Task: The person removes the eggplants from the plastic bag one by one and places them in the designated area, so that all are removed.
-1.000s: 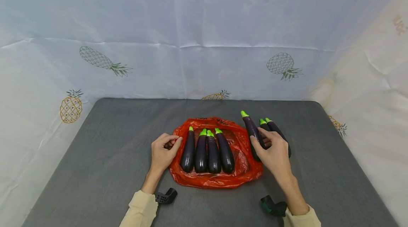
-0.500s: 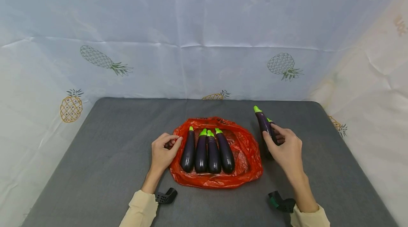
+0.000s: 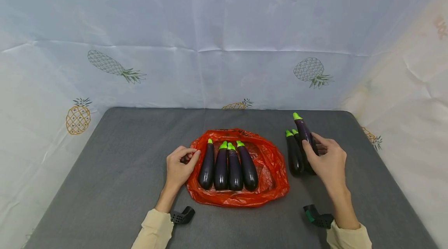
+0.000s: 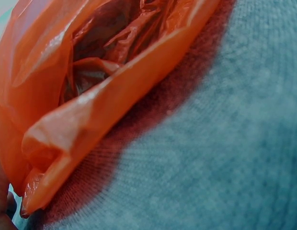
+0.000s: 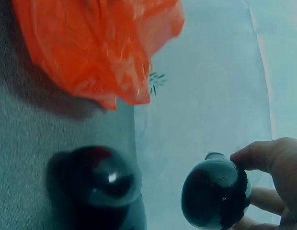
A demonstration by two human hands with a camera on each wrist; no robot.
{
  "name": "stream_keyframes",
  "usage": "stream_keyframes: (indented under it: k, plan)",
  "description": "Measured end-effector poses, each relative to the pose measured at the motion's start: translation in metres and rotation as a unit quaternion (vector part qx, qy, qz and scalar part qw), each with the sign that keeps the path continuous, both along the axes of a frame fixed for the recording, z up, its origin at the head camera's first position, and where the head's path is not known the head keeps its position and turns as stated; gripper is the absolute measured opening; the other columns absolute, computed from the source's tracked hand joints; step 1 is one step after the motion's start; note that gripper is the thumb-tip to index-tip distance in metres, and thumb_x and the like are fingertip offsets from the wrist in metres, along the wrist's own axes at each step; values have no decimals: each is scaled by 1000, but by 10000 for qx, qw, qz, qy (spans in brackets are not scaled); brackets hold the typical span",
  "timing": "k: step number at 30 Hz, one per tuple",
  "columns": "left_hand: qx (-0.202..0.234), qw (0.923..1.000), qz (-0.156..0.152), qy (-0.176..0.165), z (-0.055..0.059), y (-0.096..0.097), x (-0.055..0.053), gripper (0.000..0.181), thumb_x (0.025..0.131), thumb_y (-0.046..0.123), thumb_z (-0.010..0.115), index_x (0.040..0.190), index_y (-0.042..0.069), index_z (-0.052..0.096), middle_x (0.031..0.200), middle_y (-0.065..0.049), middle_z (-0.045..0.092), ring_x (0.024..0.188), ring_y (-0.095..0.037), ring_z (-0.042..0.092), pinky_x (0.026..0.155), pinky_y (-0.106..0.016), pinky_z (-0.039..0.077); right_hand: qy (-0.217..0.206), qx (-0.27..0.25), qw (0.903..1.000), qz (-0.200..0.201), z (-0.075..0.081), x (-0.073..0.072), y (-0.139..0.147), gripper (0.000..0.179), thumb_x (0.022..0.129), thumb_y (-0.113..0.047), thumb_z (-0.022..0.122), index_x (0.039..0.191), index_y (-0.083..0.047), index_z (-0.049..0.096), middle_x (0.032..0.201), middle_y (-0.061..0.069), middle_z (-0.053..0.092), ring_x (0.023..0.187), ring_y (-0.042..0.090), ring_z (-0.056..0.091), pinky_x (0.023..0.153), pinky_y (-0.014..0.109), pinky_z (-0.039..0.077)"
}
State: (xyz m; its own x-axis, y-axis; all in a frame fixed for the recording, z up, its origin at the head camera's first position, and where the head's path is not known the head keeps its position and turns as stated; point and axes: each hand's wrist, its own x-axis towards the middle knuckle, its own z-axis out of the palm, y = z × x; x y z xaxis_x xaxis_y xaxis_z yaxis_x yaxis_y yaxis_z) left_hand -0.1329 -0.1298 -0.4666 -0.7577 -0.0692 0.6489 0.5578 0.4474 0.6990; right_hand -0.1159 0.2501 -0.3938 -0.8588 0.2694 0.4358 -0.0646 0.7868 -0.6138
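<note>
A red plastic bag (image 3: 231,201) lies spread with its mouth up, and several eggplants (image 3: 221,169) rest side by side in it, green stems pointing away. At its left rim my left hand (image 3: 179,167) pinches the plastic between thumb and fingers; the bag's edge (image 4: 110,105) fills much of the left wrist view. Right of the bag, my right hand (image 3: 329,161) grips one eggplant (image 3: 303,130) by its sides, raised and tilted. Two more eggplants (image 3: 294,157) lie on the cloth just left of that hand, one partly hidden behind the held one.
A grey cloth-covered table (image 3: 115,187) runs beneath everything. Behind it and at both sides hangs a pale curtain (image 3: 224,74) with pineapple prints. Black camera mounts (image 3: 182,215) sit at both wrists.
My right hand has carried the held eggplant rightward from the bag's right edge to over the two loose ones, bringing the left one fully into sight. My left hand stays at the bag's rim.
</note>
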Motion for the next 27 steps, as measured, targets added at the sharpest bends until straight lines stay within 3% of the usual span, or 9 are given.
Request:
stream_keyframes:
  k: [11, 16, 19, 27]
  plan:
    - [4, 10000, 4, -23, 0, 0, 0, 8, 72, -4, 75, 74, 1, 68, 62, -8, 53, 52, -21, 47, 48, -30, 39, -173, -55, 9993, -321, 0, -3, 28, 39, 83, -22, 66, 117, -5, 63, 103, 20, 59, 84, 33, 60, 65, 11, 35]
    - [11, 10000, 11, -31, 0, -1, 0, 8, 72, -3, 75, 74, 2, 68, 62, -8, 53, 52, -22, 48, 49, -29, 39, -474, -40, 9981, -389, -4, -4, 37, 40, 85, -23, 64, 120, -4, 61, 107, 23, 57, 88, 37, 59, 71, 35, 46]
    - [10, 10000, 16, -59, -1, -1, 0, 8, 72, -2, 75, 75, 2, 68, 62, -8, 53, 52, -22, 48, 49, -29, 39, -631, 30, 9974, -339, -7, -4, 41, 41, 86, -24, 62, 121, -3, 60, 107, 25, 56, 89, 40, 59, 73, 51, 44]
    - [11, 10000, 17, 13, -3, -1, -1, 9, 71, -4, 75, 74, 2, 68, 62, -7, 52, 52, -22, 47, 49, -26, 38, -883, 226, 9958, -130, -13, -6, 49, 42, 88, -24, 60, 122, 1, 58, 111, 30, 55, 90, 44, 58, 75, 55, 42]
